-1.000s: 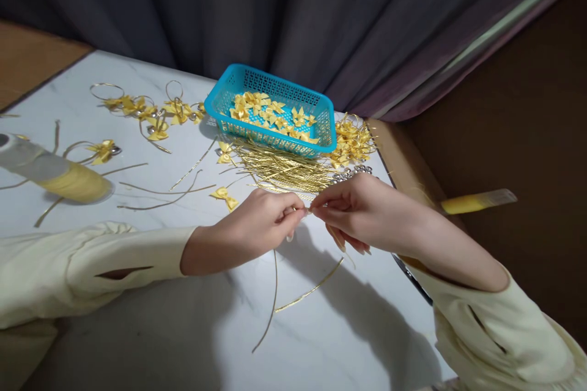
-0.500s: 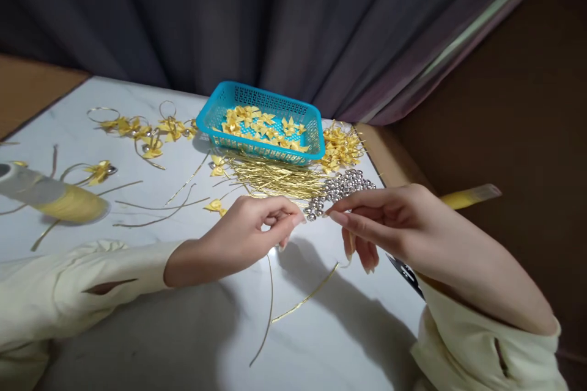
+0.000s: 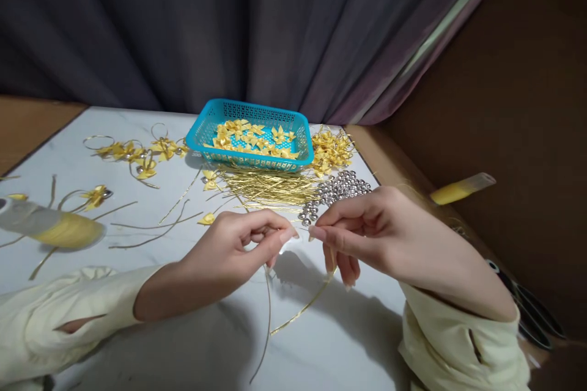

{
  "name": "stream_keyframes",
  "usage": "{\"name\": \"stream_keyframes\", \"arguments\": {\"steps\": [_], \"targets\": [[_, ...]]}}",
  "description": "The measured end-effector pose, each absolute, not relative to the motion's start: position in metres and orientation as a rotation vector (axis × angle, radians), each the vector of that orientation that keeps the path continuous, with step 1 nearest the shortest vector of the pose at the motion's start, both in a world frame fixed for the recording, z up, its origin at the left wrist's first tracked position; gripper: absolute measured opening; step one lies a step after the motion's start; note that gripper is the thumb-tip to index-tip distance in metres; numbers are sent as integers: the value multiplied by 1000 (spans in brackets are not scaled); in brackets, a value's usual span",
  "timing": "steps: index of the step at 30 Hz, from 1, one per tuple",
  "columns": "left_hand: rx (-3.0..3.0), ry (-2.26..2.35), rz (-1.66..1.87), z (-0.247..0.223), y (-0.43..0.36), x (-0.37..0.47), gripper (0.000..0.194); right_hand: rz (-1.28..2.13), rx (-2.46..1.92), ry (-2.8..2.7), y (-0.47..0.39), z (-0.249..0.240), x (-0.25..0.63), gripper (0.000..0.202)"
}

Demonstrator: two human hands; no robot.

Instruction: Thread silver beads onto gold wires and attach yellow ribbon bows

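My left hand (image 3: 252,238) is pinched, thumb against index finger; whatever it holds is too small to make out. A thin dark-gold strand (image 3: 268,317) runs down from beneath it. Just right of it, with a small gap between the fingertips, my right hand (image 3: 358,235) is also pinched. A gold wire (image 3: 305,311) slants down and left from the right hand's lower fingers. Behind the fingertips lie a heap of silver beads (image 3: 342,188) and a bundle of gold wires (image 3: 270,186). Nearby is a yellow ribbon flower (image 3: 207,219).
A blue basket (image 3: 197,140) holds yellow ribbon flowers; more flowers (image 3: 331,149) are piled beside it. Finished-looking looped flowers (image 3: 132,151) and a yellow thread spool (image 3: 68,229) lie left. At right are another yellow tube (image 3: 463,188) and black-handled scissors (image 3: 532,311). A dark curtain (image 3: 206,30) hangs behind.
The view has shifted, bringing the scissors at right more into sight. Both hands stay pinched, and their fingertips are slightly closer together.
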State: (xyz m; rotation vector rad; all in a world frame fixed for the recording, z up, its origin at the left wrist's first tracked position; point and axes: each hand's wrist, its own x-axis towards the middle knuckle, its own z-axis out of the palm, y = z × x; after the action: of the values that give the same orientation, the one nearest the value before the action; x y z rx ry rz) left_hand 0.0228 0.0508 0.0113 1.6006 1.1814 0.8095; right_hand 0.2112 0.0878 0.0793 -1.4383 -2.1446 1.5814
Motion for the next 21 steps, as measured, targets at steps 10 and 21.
{"name": "stream_keyframes", "arguments": {"steps": [10, 21], "targets": [[1590, 1212, 801, 12, 52, 24, 17, 1561, -1433, -2191, 89, 79, 208, 22], [1617, 1218, 818, 12, 53, 25, 17, 1556, -1441, -2210, 89, 78, 208, 20]]}}
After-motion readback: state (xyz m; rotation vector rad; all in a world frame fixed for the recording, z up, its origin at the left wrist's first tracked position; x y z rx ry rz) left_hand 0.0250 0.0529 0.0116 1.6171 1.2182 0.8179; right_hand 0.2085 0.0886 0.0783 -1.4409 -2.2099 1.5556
